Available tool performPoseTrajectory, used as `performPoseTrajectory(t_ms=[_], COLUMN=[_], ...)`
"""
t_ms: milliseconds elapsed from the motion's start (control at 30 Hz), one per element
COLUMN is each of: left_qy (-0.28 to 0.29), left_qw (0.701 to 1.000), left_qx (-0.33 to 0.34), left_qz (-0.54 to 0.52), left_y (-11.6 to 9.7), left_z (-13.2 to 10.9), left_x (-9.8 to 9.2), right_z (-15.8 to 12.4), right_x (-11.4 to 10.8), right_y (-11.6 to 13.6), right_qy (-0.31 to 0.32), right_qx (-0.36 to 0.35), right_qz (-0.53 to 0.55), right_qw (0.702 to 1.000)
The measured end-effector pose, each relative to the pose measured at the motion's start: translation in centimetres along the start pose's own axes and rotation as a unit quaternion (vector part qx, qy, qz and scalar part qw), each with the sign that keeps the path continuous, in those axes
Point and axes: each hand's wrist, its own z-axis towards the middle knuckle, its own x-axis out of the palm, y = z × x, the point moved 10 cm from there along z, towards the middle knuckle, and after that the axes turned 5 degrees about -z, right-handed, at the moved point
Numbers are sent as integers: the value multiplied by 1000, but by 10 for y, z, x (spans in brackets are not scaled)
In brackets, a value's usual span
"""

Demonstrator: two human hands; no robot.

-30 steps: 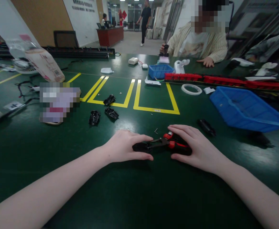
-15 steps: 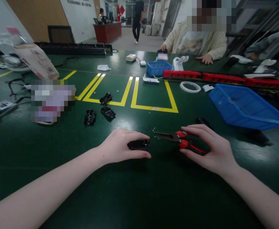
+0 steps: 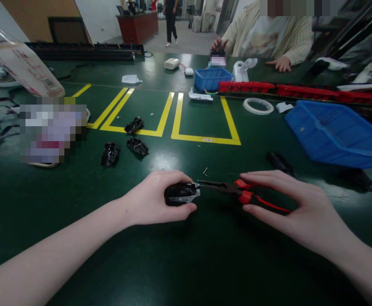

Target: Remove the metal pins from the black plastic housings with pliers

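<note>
My left hand is closed round a small black plastic part, thumb on one side and fingers on the other. From the right, my right hand grips needle-nose pliers with red and black handles. The tips of the pliers meet the part's right end; whether they touch it I cannot tell. Small metal pins lie on the green table just beyond the pliers' nose. Farther left rest similar black parts, one of them with a pin across it.
A blue bin stands at the right, with a dark part near it. A tape roll, a phone and a bottle lie farther off. Across the table sits another person.
The black part in my left hand has turned to show its side. The pliers' tips have moved left to the part, away from the loose pins. My view has tilted down.
</note>
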Motion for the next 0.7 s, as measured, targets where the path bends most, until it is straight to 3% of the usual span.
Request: performPoseTrajectory(t_ms=[200,700], left_qy=[21,48], left_qw=[999,994], left_qx=[-38,20], left_qz=[-29,95], left_y=[9,0], left_z=[0,0], left_x=[4,11], right_z=[-4,-7], right_x=[-3,6], right_y=[10,19], right_qy=[9,31], right_qx=[-18,-43], right_qz=[8,-7], right_qw=[1000,999])
